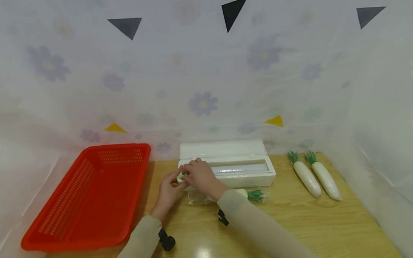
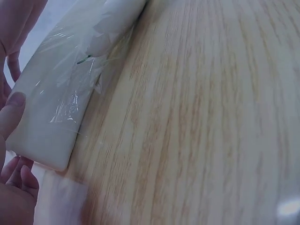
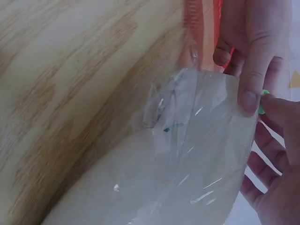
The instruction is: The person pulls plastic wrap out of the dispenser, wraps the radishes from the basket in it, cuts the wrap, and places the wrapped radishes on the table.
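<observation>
A white cling film dispenser [image 1: 239,181] stands with its lid [image 1: 225,148] raised and a roll of film [image 1: 241,169] inside. My left hand [image 1: 168,192] grips its left end, thumb on the front face. Over that same end my right hand [image 1: 199,176] pinches a small green slide cutter [image 3: 262,101], mostly hidden by fingers. Clear film hangs down the dispenser's front. Below it lies a white radish [image 1: 244,192] with green leaves [image 1: 256,195], on clear film; my right wrist covers part of it.
A red plastic basket [image 1: 106,202] stands on the left of the wooden table [image 1: 269,227]. Two film-wrapped white radishes [image 1: 306,179] lie at the right. Behind the dispenser hangs a flowered white sheet [image 1: 203,78].
</observation>
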The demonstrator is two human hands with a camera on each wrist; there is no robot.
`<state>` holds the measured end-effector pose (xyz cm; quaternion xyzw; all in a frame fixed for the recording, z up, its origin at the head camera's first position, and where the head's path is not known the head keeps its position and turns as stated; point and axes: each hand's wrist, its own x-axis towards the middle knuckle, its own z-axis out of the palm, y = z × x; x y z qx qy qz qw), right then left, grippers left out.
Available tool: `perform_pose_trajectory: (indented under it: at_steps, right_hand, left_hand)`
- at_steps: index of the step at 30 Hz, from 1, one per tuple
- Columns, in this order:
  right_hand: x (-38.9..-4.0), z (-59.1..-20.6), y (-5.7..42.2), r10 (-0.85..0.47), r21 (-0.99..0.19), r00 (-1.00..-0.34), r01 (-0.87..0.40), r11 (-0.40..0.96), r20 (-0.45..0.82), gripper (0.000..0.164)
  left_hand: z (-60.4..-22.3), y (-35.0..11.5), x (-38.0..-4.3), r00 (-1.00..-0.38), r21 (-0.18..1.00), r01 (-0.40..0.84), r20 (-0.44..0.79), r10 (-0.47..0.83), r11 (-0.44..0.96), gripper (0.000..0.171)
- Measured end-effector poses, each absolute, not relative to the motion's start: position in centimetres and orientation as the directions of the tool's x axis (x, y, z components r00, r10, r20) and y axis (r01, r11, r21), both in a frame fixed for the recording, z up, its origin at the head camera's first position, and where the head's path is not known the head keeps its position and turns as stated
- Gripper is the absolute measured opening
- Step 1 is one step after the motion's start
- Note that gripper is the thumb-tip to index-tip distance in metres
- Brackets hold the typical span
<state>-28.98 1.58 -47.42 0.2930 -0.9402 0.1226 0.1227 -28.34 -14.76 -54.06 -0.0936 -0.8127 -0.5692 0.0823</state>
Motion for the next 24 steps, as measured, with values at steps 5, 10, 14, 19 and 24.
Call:
perform_pose_trajectory:
  at_steps: [5, 10, 14, 19, 24]
  right_hand:
    - [-29.0, -47.0, 1.5, -0.477, -0.185, -0.837, -0.531, 0.827, 0.268, 0.019]
    - [-28.7, -46.7, 1.8, -0.481, -0.167, -0.841, -0.526, 0.834, 0.247, 0.017]
    - [-28.6, -46.8, 2.1, -0.486, -0.125, -0.842, -0.522, 0.844, 0.235, 0.016]
    - [-28.9, -47.1, 2.7, -0.486, -0.087, -0.837, -0.519, 0.850, 0.251, 0.014]
    - [-29.0, -47.2, 3.4, -0.500, -0.087, -0.824, -0.537, 0.839, 0.265, 0.015]
  left_hand:
    - [-53.9, -14.9, -28.6, -0.968, 0.904, 0.251, 0.236, 0.085, 0.346, 0.066]
    - [-53.7, -15.2, -28.5, -0.970, 0.910, 0.242, 0.226, 0.086, 0.337, 0.067]
    - [-53.9, -15.4, -28.5, -0.971, 0.909, 0.241, 0.227, 0.082, 0.341, 0.068]
    - [-53.8, -15.2, -28.5, -0.965, 0.904, 0.261, 0.243, 0.095, 0.340, 0.068]
    - [-53.7, -14.9, -28.7, -0.965, 0.904, 0.264, 0.250, 0.084, 0.337, 0.068]
